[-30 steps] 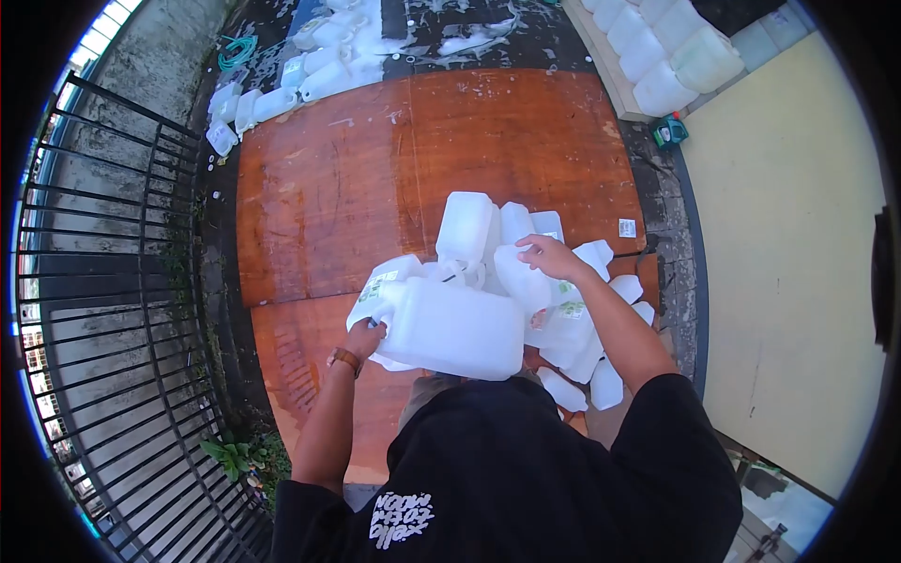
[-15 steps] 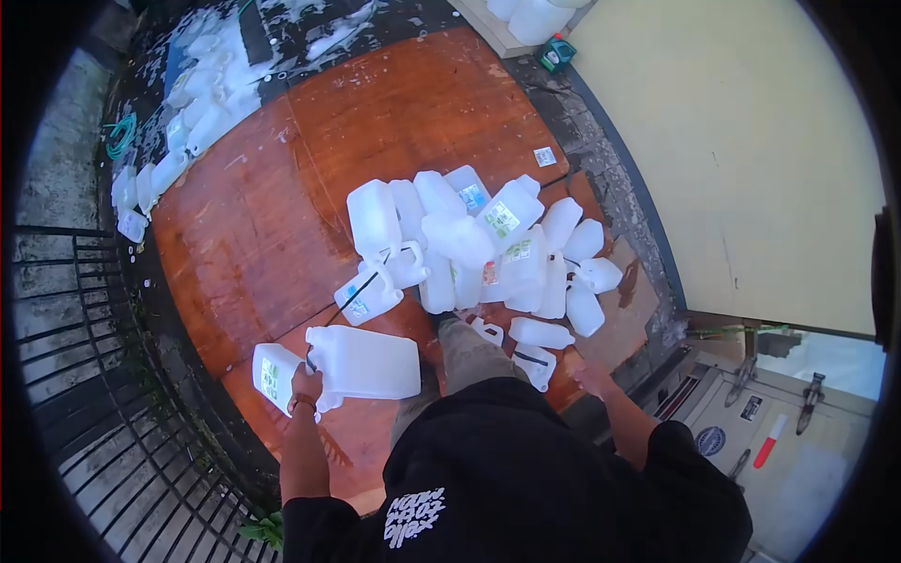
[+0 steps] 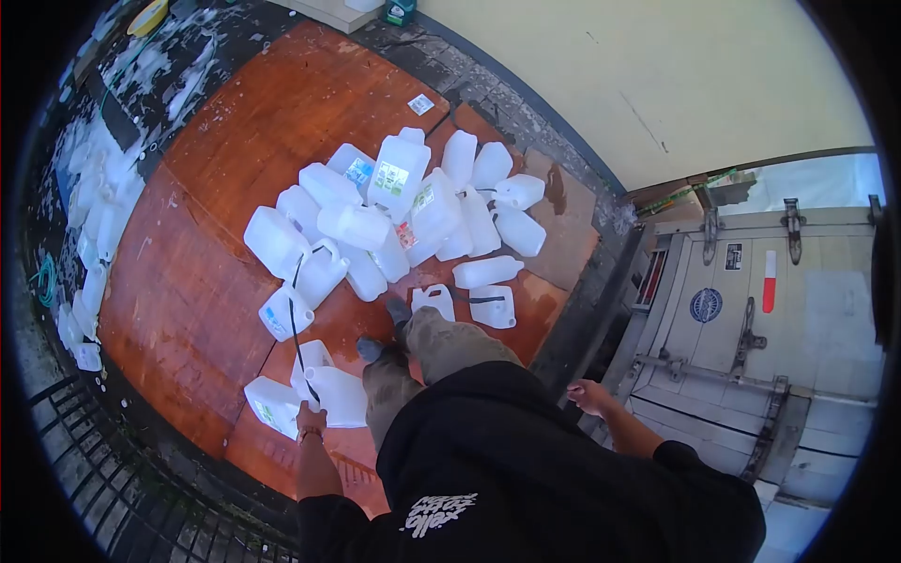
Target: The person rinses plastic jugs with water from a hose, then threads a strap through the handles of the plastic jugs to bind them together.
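Observation:
My left hand (image 3: 312, 420) is closed around a black strap (image 3: 297, 324) beside a few white plastic jugs; whether it also grips a jug handle I cannot tell. One white jug (image 3: 272, 405) leans to the left of this hand, and another jug (image 3: 340, 396) lies just right of it. From the hand the strap runs up past a labelled jug (image 3: 285, 314) towards the pile. My right hand (image 3: 588, 397) hangs away from the jugs at my right side, its fingers loosely curled and nothing visible in them.
A heap of several white jugs (image 3: 357, 225) covers the middle of the orange-brown boards (image 3: 188, 310). More jugs (image 3: 94, 220) lie among foam at the left. Metal doors with latches (image 3: 713, 305) stand to my right, and a black railing (image 3: 70, 441) is at lower left.
My view has turned to the right, showing more of the metal doors. The jugs by my left hand are tilted differently and the strap now stretches straighter. My right hand has moved away from the boards.

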Demonstrator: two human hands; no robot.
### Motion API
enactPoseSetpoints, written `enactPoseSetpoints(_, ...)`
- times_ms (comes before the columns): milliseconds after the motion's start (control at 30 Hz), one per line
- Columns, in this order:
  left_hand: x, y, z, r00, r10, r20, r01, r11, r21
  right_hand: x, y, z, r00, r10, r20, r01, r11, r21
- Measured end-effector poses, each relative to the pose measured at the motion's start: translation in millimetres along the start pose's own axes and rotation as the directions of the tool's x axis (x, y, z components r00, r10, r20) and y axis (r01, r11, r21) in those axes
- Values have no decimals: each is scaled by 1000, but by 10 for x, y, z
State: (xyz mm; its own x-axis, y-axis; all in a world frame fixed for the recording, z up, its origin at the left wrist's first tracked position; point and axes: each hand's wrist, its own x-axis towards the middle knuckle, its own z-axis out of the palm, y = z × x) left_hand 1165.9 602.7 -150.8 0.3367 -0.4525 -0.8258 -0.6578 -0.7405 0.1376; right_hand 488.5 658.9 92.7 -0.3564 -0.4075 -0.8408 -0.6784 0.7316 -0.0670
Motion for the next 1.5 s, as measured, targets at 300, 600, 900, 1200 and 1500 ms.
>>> enactPoseSetpoints(300,232,344,468,993,-69,95,66,997,29,2084,-1154,298,961,-278,13,269,916,-299)
enactPoseSetpoints(600,773,250,1620,987,-131,87,132,991,-4,5036,-1660,1433,950,-309,35,250,691,-679)
enactPoseSetpoints(900,1163,-187,2255,947,-269,177,293,948,-125,5837,-1197,1709,866,-452,213,338,217,-916)
enactPoseSetpoints(1200,1039,148,2246,911,-272,309,326,935,-138,4176,-1500,-197,901,-12,-434,344,626,699)
enactPoseSetpoints(1500,-342,3372,595,833,551,-53,-510,727,-459,242,-2072,-3273,533,-109,-839,845,117,522)
